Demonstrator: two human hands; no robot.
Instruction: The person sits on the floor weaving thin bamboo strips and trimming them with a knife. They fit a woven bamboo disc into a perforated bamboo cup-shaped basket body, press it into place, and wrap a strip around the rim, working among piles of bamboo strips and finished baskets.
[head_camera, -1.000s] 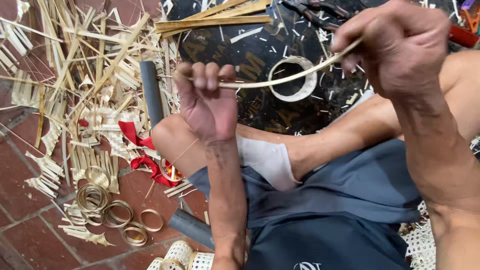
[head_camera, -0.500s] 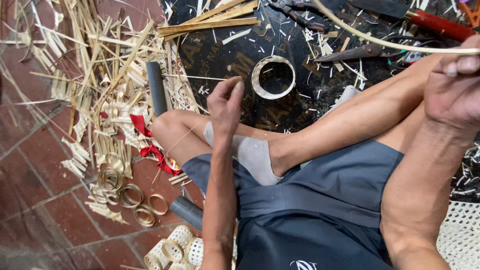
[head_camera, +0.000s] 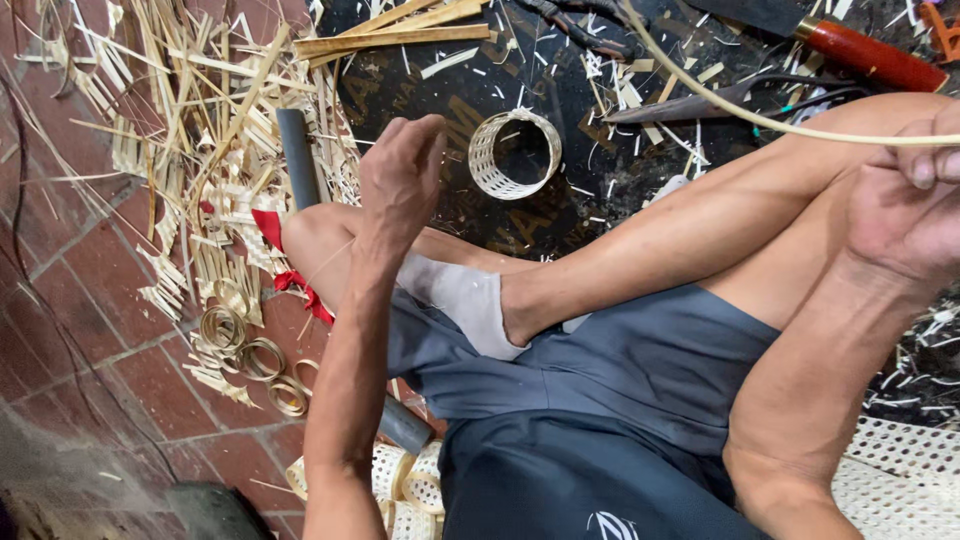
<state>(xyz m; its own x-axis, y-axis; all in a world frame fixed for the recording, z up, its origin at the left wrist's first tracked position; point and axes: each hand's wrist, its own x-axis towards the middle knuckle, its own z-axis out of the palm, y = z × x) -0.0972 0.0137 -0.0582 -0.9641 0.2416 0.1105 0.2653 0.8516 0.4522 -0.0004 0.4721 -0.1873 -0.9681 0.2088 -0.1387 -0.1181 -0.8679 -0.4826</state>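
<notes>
My left hand (head_camera: 400, 180) hovers over my bent knee with its fingers bunched together and nothing visible in them. It is just left of a small woven bamboo ring (head_camera: 487, 160) lying on the black mat (head_camera: 580, 200). My right hand (head_camera: 905, 215) is at the right edge, above my other leg. It grips one end of a long thin bamboo strip (head_camera: 720, 100), which curves up and away to the top of the view.
A red-handled knife (head_camera: 860, 55) and flat bamboo slats (head_camera: 400, 40) lie at the mat's far side. On the brick floor to the left are a grey pipe (head_camera: 298, 150), bamboo scraps, a red ribbon (head_camera: 290, 275) and coiled strip rings (head_camera: 245, 350). Woven pieces (head_camera: 400, 480) sit near my lap.
My left hand has let go of the strip and dropped toward my knee. My right hand has drawn the strip off to the right.
</notes>
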